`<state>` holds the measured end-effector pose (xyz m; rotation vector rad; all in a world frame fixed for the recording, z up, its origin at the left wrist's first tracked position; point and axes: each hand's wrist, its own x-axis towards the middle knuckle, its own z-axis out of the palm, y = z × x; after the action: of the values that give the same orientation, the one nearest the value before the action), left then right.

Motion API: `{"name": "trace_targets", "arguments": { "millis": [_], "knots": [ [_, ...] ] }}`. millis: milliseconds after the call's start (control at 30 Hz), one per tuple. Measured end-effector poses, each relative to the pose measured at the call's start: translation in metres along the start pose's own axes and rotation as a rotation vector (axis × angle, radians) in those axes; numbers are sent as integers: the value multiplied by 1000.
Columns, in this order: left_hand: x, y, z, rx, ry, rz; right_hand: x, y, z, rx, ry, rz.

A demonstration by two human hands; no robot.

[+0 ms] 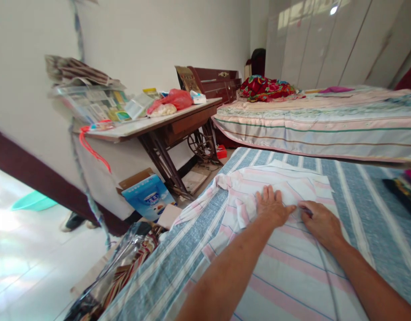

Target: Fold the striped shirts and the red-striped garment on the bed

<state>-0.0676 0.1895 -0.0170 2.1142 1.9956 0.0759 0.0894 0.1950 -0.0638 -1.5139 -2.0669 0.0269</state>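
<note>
The left hand [271, 206] is resting flat, fingers spread, on the striped garment [290, 263] lying across the blue sheet [346, 191]; the right hand [321, 223] is resting curled, pinching or not I can't tell. I'm worrying about uneven tugging creasing the garment.

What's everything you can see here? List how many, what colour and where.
striped garment: 1, white and pink, centre foreground
striped cloth: 1, blue and white, beneath the garment
bed: 1, pale striped cover, behind
floral cloth: 1, mostly red, on bed
doors: several, whitish, back right
table: 1, brown, left
clear box: 1, transparent, table end
plastic bag: 1, red, on table
small items: many, mixed, on table
carton: 1, blue, below table
basin: 1, turquoise, floor left
left hand: 1, bare, flat on garment
right hand: 1, bare, curled on garment
</note>
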Motion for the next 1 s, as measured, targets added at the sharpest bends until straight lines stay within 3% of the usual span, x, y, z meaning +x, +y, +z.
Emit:
{"name": "trace_targets", "arguments": {
  "millis": [467, 567, 700, 867, 1000],
  "knots": [
    [9, -8, 3, 7, 40, -9, 8, -14, -9, -42, -53, 3],
    [6, -7, -6, -33, 55, 2, 9, -18, -11, -60, -69, 2],
    [-8, -13, -32, -43, 62, 30, 10, -21, -14, -85, -99, 21],
    [-48, -50, -70, 4, 100, 8, 10, -23, -16, -104, -143, 62],
    [-87, -91, -81, 42, 111, -120, 12, -27, -19, -117, -183, 84]
  ]
}}
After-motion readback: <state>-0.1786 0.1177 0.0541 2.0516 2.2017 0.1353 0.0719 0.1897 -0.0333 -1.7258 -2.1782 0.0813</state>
